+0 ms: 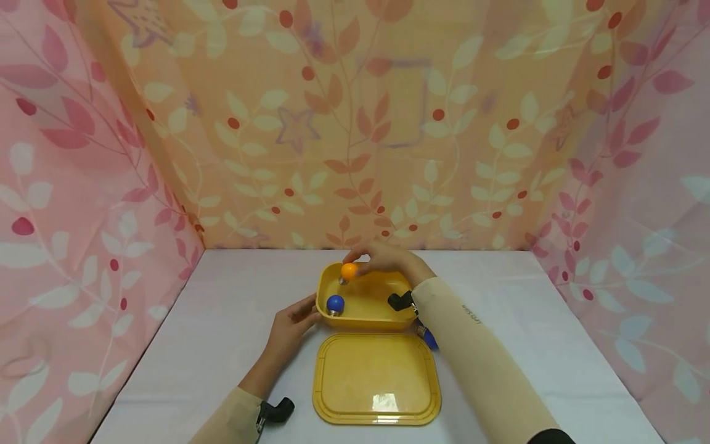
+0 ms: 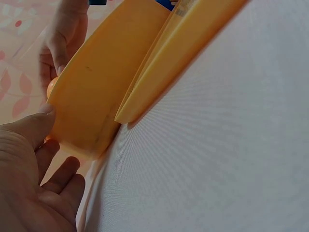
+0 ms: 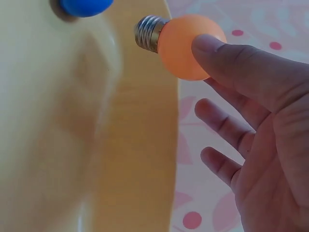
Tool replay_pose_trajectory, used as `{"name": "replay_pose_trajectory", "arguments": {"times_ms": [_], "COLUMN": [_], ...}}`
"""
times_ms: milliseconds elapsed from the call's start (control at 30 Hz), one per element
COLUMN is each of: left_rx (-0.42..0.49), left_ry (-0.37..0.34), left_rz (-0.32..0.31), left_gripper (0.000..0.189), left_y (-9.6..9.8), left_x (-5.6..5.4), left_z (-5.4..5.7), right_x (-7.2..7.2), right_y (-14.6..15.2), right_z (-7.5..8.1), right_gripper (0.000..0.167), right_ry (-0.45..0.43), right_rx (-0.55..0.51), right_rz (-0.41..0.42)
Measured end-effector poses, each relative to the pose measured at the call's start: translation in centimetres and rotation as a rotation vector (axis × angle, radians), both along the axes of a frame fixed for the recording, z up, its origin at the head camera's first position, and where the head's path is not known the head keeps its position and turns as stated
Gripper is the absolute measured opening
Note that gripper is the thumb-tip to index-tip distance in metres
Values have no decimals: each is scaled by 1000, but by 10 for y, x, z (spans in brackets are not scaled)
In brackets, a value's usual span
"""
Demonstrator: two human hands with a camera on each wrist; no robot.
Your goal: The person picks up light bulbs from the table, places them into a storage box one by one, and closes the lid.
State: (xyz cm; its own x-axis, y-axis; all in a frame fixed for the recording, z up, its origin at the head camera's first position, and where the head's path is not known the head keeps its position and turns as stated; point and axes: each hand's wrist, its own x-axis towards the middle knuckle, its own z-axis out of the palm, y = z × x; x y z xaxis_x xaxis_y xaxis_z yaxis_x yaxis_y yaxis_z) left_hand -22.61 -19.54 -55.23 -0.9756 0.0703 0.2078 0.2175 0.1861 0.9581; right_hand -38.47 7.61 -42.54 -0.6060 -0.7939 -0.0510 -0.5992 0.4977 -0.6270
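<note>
My right hand (image 1: 383, 256) pinches an orange light bulb (image 3: 186, 46) between thumb and finger, its metal screw base pointing down over a yellow plastic box (image 1: 366, 322). Inside the box, near its left front corner, stands a blue light bulb (image 1: 335, 303). My left hand (image 2: 29, 169) holds the box's left end, thumb against the wall near the rim and fingers lower down. The matching yellow lid (image 1: 377, 376) lies flat on the table in front of the box.
Another blue bulb (image 1: 427, 337) lies outside the box at its right front corner, partly hidden by my right forearm. A white cloth covers the table (image 1: 233, 277). Patterned curtains (image 1: 355, 123) stand behind and along both sides.
</note>
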Motion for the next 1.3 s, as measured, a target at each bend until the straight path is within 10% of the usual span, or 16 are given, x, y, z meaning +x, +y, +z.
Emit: {"name": "replay_pose_trajectory", "arguments": {"times_ms": [933,1300], "left_rx": [2,13], "left_ry": [23,6], "left_rz": [-7,-4], "left_gripper": [53,54], "left_y": [0,-2], "left_x": [-4,-5], "left_z": [-7,-1], "right_x": [-12,-6], "right_y": [-40,-44], "right_z": [-35,-37], "right_gripper": [33,31], "right_ry": [15,232], "right_rx": [79,99], "right_rz": [73,98]}}
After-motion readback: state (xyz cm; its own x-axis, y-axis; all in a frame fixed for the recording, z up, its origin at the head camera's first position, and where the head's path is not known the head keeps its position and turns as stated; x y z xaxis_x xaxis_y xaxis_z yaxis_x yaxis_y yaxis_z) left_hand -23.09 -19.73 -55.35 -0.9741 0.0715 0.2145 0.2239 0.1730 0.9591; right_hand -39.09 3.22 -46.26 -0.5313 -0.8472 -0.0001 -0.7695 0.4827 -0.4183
